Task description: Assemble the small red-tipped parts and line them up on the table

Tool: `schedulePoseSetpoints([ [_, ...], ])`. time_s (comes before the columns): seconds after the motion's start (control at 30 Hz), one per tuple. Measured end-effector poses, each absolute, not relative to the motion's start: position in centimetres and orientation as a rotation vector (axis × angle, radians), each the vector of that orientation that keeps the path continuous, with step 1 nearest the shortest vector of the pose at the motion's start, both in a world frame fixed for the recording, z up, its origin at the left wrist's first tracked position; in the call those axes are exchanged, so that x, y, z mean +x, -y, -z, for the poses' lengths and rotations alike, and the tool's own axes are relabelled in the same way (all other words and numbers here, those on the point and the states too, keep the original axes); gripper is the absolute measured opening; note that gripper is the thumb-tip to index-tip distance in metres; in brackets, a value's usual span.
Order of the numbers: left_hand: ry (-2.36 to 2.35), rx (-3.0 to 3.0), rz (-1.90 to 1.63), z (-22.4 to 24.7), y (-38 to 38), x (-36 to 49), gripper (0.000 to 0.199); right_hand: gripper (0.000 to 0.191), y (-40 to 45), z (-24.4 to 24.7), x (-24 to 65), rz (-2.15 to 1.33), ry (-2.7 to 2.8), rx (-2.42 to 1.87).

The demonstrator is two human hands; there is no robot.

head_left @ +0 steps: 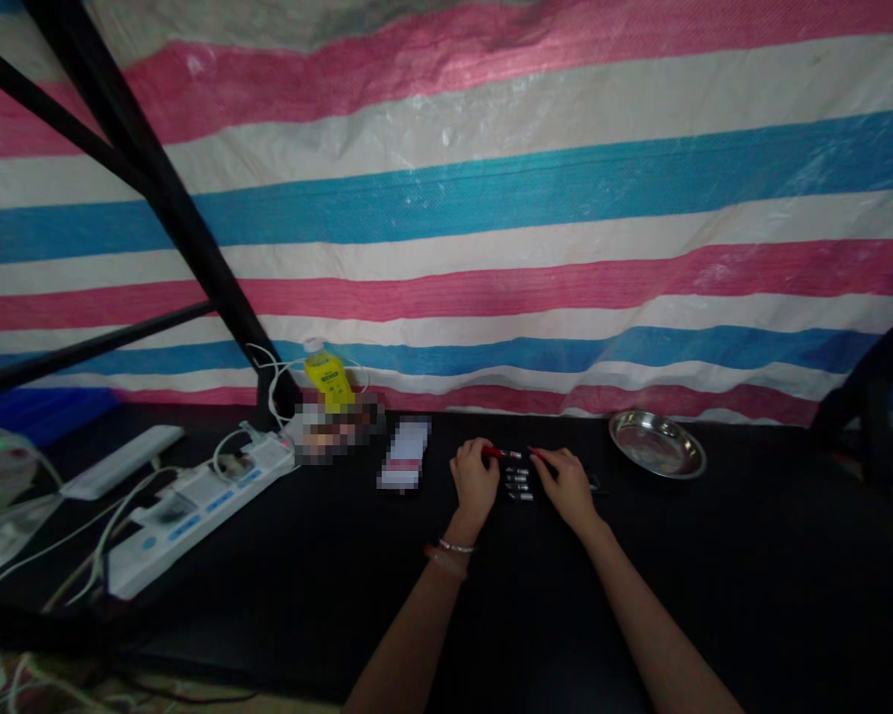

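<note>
Side by side over the black table, my two hands work close together. My left hand [476, 478], with bracelets at the wrist, has its fingers closed on a small red item [492, 452]. A small dark piece with white print [511, 455] lies at the end of that red item. My right hand [566, 481] pinches something small near the same piece, with a bit of red at the fingertips; its shape cannot be made out. Between the hands, several small dark pieces with white marks [519, 485] lie in a column.
A round metal plate [659, 444] sits to the right. Left of my hands are a blurred phone-like item [406, 454], a yellow bottle [329, 377] and a white power strip [200, 516] with cables. Striped sheeting [491, 198] hangs behind the black table [305, 595].
</note>
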State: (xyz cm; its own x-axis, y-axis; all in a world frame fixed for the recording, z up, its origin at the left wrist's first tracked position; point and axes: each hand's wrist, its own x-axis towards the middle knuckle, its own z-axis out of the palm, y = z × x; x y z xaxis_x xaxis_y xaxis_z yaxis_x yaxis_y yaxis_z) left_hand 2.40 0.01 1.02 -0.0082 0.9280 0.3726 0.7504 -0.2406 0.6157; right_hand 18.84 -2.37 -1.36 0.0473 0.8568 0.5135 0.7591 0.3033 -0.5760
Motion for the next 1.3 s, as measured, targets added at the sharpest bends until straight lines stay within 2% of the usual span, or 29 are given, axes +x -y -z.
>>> schedulePoseSetpoints([
  [0.27, -1.764, 2.068, -1.055, -0.8, 0.0, 2.4, 0.02, 0.029, 2.4, 1.3, 19.0, -0.076, 1.746, -1.47],
  [0.4, -1.561, 2.325, -1.107, -1.7, 0.7, 2.8, 0.045, 0.028, 2.6, 1.2, 19.0, -0.033, 1.765, -1.469],
  [0.47, -1.337, 2.501, -1.077, -2.2, 1.2, 3.1, 0.05, 0.027, 2.7, 1.1, 18.9, -0.015, 1.798, -1.449],
  [0.63, -1.099, 2.624, -0.895, -2.3, 1.5, 3.4, 0.033, 0.025, 2.9, 1.0, 18.9, 0.002, 1.82, -1.44],
  [0.87, -1.088, 2.588, -1.037, -1.7, 1.2, 3.3, 0.021, 0.028, 2.8, 1.2, 19.0, 0.058, 1.668, -1.559],
  [1.1, -0.916, 2.74, -0.862, -2.3, 3.2, 5.1, 0.019, 0.035, 2.7, 1.6, 19.5, 0.154, 1.28, -1.758],
  [1.3, -0.887, 2.737, -0.771, -1.9, 3.6, 5.6, 0.016, 0.03, 2.4, 1.9, 19.8, 0.151, 1.203, -1.74],
])
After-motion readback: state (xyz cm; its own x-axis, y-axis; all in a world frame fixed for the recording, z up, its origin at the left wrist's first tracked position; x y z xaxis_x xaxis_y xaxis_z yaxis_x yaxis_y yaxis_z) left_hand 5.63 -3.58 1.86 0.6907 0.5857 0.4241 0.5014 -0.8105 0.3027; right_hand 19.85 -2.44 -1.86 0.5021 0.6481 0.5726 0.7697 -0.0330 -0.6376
